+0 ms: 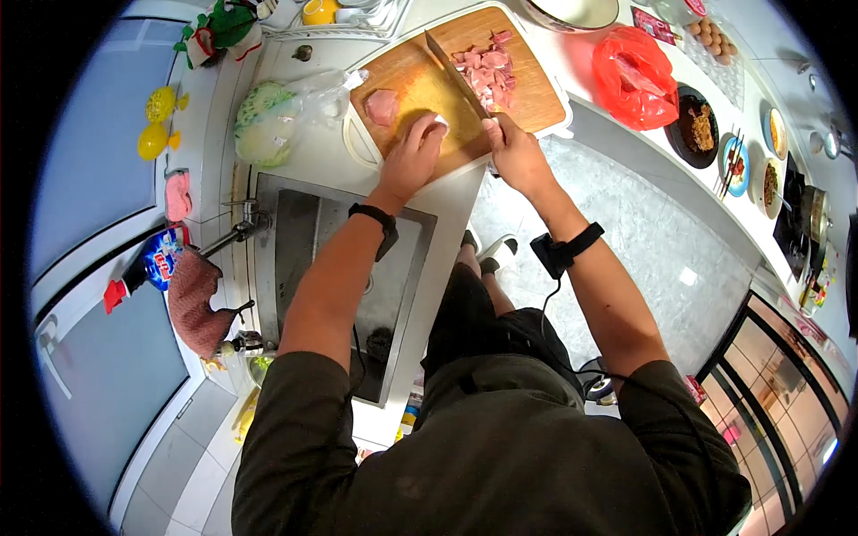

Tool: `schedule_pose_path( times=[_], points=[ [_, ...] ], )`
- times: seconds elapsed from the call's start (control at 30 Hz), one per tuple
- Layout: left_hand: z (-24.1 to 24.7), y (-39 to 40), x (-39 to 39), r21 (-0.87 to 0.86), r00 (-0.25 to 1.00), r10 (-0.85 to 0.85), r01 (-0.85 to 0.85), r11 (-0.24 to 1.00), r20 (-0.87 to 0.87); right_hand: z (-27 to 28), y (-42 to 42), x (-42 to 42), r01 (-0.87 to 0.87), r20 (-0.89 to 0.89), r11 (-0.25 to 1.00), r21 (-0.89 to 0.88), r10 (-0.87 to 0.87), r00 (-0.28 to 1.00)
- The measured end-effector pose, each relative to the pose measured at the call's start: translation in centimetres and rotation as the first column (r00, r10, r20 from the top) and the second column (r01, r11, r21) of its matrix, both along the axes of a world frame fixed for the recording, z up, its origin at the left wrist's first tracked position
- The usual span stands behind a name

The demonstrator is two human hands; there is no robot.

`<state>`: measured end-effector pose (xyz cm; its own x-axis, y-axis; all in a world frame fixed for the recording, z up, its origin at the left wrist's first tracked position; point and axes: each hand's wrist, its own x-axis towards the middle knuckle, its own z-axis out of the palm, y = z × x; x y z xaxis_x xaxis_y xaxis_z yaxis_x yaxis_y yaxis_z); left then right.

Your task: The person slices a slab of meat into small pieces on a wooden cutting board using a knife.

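A wooden cutting board with a pale rim [536,110] lies on the counter in front of me. My right hand [516,151] is closed around the handle of a kitchen knife [457,77], whose long blade points away across the board. Cut pieces of raw meat [488,70] lie heaped to the right of the blade. My left hand [414,157] rests on the board with bent fingers, and something small and white shows at its fingertips; I cannot tell what it is. A larger piece of raw meat [383,107] lies left of that hand.
A bagged cabbage [265,124] lies left of the board, above the metal sink [422,261] and its tap [251,221]. On the right counter are a red plastic bag [633,80], a white bowl [580,12], eggs [710,37] and several dishes of food, including a black plate [684,144].
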<state>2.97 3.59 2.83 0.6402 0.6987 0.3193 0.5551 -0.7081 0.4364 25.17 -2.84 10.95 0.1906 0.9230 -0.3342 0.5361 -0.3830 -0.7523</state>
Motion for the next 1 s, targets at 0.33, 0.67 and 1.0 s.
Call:
schedule_pose_path(
  times=[0.33,0.67,1.0],
  points=[
    [0.6,0.1,0.0,0.064,0.998,0.012,-0.016,0.998,0.053,0.3,-2.9,-2.4,0.005,0.109,0.998,0.056,-0.011,0.994],
    [0.4,0.2,-0.1,0.051,0.997,-0.034,0.030,0.998,0.069,-0.9,-4.4,-2.8,0.007,0.064,0.998,0.060,-0.011,0.998],
    [-1.1,0.3,-0.8,0.085,0.999,-0.008,0.012,0.996,-0.045,2.0,-6.6,-5.3,-0.036,0.079,0.999,0.034,0.033,0.996]
  ],
)
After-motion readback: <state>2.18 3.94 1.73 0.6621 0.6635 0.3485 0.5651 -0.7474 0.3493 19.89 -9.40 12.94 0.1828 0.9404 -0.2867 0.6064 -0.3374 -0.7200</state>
